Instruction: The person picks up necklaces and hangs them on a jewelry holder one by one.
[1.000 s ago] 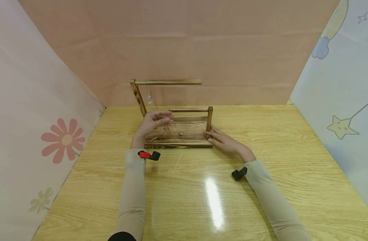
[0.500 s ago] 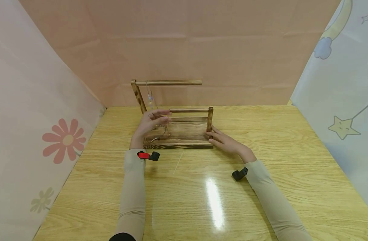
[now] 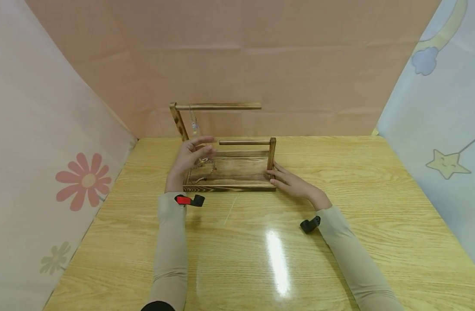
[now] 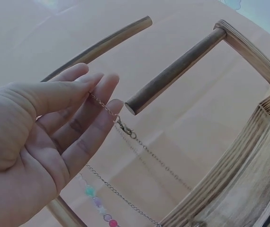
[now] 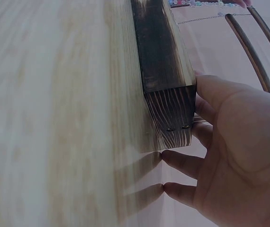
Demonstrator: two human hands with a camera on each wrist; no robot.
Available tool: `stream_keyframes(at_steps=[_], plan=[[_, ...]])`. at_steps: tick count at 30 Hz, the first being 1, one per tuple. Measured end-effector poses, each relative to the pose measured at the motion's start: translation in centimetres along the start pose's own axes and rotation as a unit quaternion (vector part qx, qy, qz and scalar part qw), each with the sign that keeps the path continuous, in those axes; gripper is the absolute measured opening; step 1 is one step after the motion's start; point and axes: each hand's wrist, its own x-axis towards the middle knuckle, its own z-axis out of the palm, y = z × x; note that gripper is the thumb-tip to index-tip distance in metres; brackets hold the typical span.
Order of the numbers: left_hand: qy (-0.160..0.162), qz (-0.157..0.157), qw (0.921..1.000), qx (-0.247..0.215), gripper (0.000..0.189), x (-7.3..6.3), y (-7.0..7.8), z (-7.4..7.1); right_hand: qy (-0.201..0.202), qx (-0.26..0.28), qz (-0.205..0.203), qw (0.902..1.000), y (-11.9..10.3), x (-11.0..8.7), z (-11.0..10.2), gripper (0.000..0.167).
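A brown wooden jewelry stand point(image 3: 229, 188) has a shallow tray, a tall left post with an upper rod point(image 3: 221, 106), and a short right post with a lower rod point(image 3: 245, 142). My left hand point(image 3: 188, 156) pinches a fine chain necklace point(image 4: 126, 130) between thumb and finger. In the left wrist view, its clasp hangs just below the fingertips, close to the lower rod's free end. My right hand point(image 3: 295, 182) grips the stand's right end, fingers against the post and front corner point(image 5: 170, 111). A beaded strand point(image 4: 97, 202) shows below the left hand.
Another chain with pale beads point(image 3: 194, 125) hangs from the upper rod's left end. Part of a necklace lies in the tray's left side. The stand rests on a wood-grain table point(image 3: 237, 250), with a peach backdrop point(image 3: 299, 77) behind and patterned sheets at both sides.
My left hand has drifted left and slightly up with the chain. A small round piece seen in the tray's middle earlier no longer shows there. The right hand stays on the stand.
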Motion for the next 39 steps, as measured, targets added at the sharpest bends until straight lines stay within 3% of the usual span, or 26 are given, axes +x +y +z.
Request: stream_keyframes(at_steps=[11,18,30,39], plan=[[0.026,-0.008,0.9996,-0.007,0.035,-0.4,0.2,-0.6,0.001,0.004,-0.008,1.0,0.3,0.6,0.5,0.054],[0.032,0.004,0.9995,0.004,0.034,-0.6,0.3,-0.9,0.001,0.004,-0.001,1.0,0.2,0.3,0.6,0.054],[0.054,-0.009,0.9984,0.014,0.03,0.3,1.1,-1.5,0.002,0.009,0.009,0.9999,0.2,0.6,0.6,0.053],[0.059,0.006,0.9982,-0.009,0.033,1.5,-0.2,-2.4,0.005,0.013,0.001,0.9999,-0.4,0.7,0.5,0.052]])
